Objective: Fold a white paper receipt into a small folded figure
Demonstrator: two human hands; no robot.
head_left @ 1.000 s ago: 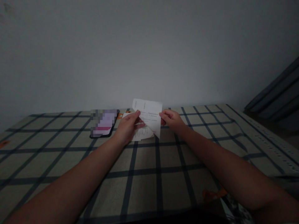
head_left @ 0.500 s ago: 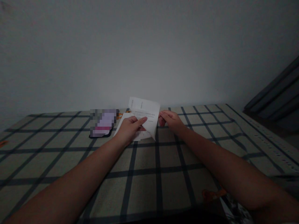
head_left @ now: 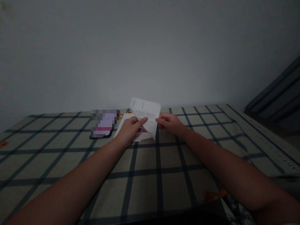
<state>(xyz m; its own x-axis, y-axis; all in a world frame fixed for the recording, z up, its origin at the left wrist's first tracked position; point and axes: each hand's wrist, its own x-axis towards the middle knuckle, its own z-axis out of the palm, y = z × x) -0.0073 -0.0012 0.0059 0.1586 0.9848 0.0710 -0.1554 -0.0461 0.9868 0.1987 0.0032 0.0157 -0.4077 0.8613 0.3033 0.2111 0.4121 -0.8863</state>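
Bare wall point(head_left: 150, 53), matte grey, dimly lit, behind the sheet. Woven-looking cloth point(head_left: 147, 165), pale with dark crossing bands, runs beneath and all around the sheet, lightly creased to its right.

Sheet point(head_left: 150, 107): thin white paper, printed, slightly bowed, held up at a tilt above the cloth; its lower end narrows to a pointed corner. Left hand point(head_left: 128, 128) at the sheet's lower left, clamped on it, thumb flat across the printed face, other fingers partly behind. Right hand point(head_left: 170, 123) at the sheet's right edge, thumb and forefinger pinched together on that edge, remaining fingers curled in.

More white papers point(head_left: 124, 118) lie flat below and left of the sheet, partly under the left hand; how many, cannot tell. Phone point(head_left: 105, 125), dark-rimmed, flat, well left of the sheet; its screen partly pixelated.

Print on the sheet too small to read. Dark ridged fabric, perhaps a curtain point(head_left: 278, 90), far right of the sheet, cut off by the frame. Orange patch point(head_left: 212, 195) nearer the wearer than the sheet, blurred. Both forearms leave the frame.
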